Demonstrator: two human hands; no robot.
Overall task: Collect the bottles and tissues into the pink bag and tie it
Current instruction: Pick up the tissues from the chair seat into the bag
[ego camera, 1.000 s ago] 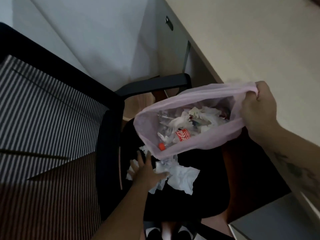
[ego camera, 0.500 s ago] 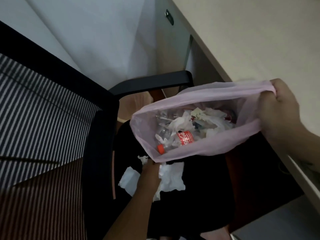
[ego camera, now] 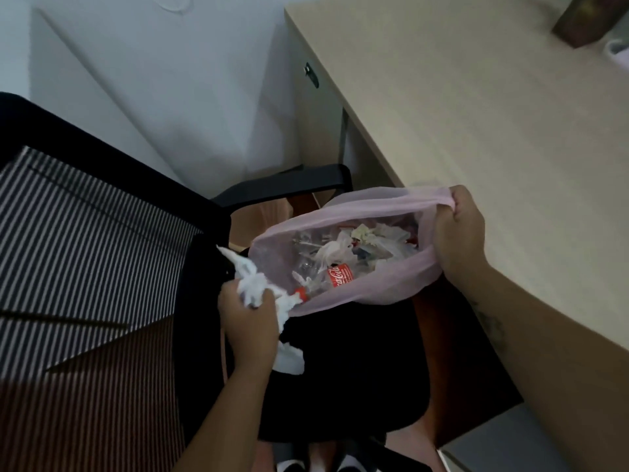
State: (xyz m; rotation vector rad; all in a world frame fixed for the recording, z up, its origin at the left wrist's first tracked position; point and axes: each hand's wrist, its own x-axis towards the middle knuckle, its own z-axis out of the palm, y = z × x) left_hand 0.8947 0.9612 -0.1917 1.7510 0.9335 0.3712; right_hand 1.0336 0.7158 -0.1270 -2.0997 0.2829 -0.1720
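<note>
Since a second earlier, the left hand point(ego camera: 250, 316) had lifted crumpled white tissues point(ego camera: 253, 284) off the black chair seat point(ego camera: 357, 369) to the rim of the thin pink plastic bag point(ego camera: 371, 287), fist closed on them. The right hand point(ego camera: 457, 229) pinched the bag's handles, holding it open above the seat. Trailing tissue could miss the mouth; one piece lay below.

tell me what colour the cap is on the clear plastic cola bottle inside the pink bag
Orange-red cap, at the near-left end of the clear plastic cola bottle; seen in the head view.
</note>
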